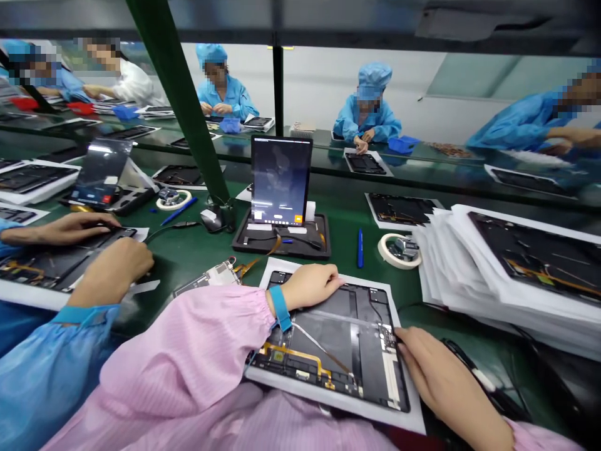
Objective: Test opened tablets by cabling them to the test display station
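An opened tablet back shell [323, 338] lies on a white sheet [408, 300] in front of me. Inside it are an orange flex cable [305, 356], a thin loose cable [322, 346] and a small circuit board [387, 338] along the right side. My left hand [310, 285], with a blue wrist strap [280, 308], rests over the far edge. Its fingers are bent together, and whatever they pinch is hidden. My right hand [432, 366] grips the shell's right edge near the board, with its fingers partly out of sight.
A lit tablet screen [282, 181] stands in a black tray [282, 244] behind the shell. Around it are a blue pen [360, 247], a tape roll [399, 250] and a tall stack of shells and sheets [469, 263]. A co-worker's hands [113, 263] work at left.
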Tool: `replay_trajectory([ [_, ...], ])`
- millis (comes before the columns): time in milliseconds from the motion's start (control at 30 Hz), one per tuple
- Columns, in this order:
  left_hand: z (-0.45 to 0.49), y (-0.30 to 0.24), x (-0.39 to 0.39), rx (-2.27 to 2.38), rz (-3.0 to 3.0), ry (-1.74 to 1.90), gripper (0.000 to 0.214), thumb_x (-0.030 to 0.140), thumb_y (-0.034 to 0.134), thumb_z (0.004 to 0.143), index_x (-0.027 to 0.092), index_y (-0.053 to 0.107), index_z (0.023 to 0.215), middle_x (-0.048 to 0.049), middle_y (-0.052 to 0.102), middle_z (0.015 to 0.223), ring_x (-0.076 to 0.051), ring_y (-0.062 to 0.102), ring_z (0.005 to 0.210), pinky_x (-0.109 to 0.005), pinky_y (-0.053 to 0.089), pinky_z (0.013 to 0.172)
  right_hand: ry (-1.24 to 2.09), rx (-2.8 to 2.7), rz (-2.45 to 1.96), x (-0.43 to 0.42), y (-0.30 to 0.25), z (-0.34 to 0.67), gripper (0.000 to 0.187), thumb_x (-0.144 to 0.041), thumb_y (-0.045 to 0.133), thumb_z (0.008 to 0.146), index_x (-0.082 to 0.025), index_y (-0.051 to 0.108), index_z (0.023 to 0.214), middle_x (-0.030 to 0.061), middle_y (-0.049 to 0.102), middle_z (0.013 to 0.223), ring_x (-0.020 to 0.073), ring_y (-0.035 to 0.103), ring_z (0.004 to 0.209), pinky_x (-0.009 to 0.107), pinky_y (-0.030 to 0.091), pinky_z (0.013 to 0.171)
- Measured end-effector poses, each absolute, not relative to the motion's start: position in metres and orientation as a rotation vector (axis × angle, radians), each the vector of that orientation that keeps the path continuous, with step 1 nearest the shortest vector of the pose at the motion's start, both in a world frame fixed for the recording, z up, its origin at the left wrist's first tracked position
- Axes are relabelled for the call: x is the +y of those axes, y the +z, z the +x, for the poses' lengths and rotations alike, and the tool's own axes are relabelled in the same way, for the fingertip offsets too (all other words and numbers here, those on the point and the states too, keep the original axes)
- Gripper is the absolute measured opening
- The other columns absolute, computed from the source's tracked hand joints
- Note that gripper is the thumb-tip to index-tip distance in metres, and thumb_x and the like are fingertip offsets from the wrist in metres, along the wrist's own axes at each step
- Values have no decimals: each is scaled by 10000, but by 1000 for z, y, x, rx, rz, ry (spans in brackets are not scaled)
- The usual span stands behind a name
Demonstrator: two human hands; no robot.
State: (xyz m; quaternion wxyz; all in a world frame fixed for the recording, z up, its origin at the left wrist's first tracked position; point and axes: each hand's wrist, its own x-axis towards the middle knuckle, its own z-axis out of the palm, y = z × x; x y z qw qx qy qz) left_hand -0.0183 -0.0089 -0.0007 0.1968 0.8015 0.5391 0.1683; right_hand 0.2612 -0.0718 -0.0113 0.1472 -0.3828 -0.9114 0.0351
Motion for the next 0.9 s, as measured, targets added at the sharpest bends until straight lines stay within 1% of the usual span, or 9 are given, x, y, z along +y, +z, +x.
replay_trajectory([
  [100,-18,1,-10,1497,2266,443,320,438,389,924,200,596,869,-24,678,820,-188,614,752,-270,387,615,249,-2661,-1146,-71,-5,263,240,-239,307,980,-197,528,1062,73,586,882,209,584,798,346,501,689],
  [167,-19,2,-11,1488,2266,435,338,441,376,931,197,600,863,-30,677,826,-189,613,756,-271,394,626,300,-2644,-1191,-70,-1,265,255,-285,344,984,-206,520,1151,75,594,935,214,591,841,356,511,719],
  [233,-19,1,-12,1478,2260,434,354,444,360,936,195,601,862,-37,677,837,-190,614,766,-274,397,638,354,-2568,-1234,-69,1,269,354,-328,409,970,-205,435,1301,92,590,1049,215,600,890,363,525,757],
  [300,-20,0,-12,1474,2254,428,350,436,357,937,193,598,866,-39,675,842,-191,611,767,-278,394,644,365,-2438,-1250,-69,0,274,391,-322,459,953,-192,413,1319,96,588,1093,203,609,898,350,534,782],
  [400,-21,-1,-10,1475,2249,391,331,423,364,935,191,587,856,-34,666,820,-189,601,734,-280,380,629,218,-2344,-1173,-72,-2,279,190,-218,450,955,-195,544,1118,61,621,1004,182,606,903,332,517,829],
  [467,-21,-2,-10,1468,2251,376,327,421,363,935,191,579,849,-30,659,806,-185,595,719,-277,370,618,124,-2400,-1116,-74,-2,279,201,-154,409,964,-194,581,1060,56,625,996,177,588,934,327,495,853],
  [567,-20,-2,-11,1472,2255,372,323,413,361,936,190,576,846,-30,656,805,-182,594,721,-272,364,615,-16,-2536,-1136,-77,-1,276,277,-168,372,985,-166,566,1182,62,609,881,173,560,813,313,488,744],
  [667,-20,-1,-11,1489,2253,367,321,412,365,935,190,576,840,-29,653,797,-180,590,713,-269,356,608,-179,-2668,-1142,-77,0,271,328,-210,359,997,-124,525,1266,36,529,722,173,481,674,309,442,636],
  [900,-20,0,-10,1486,2250,366,318,408,374,935,192,583,833,-30,657,790,-181,592,706,-264,357,610,-245,-2752,-1135,-74,4,262,335,-181,355,993,-96,518,1274,35,487,729,180,443,677,312,384,621],
])
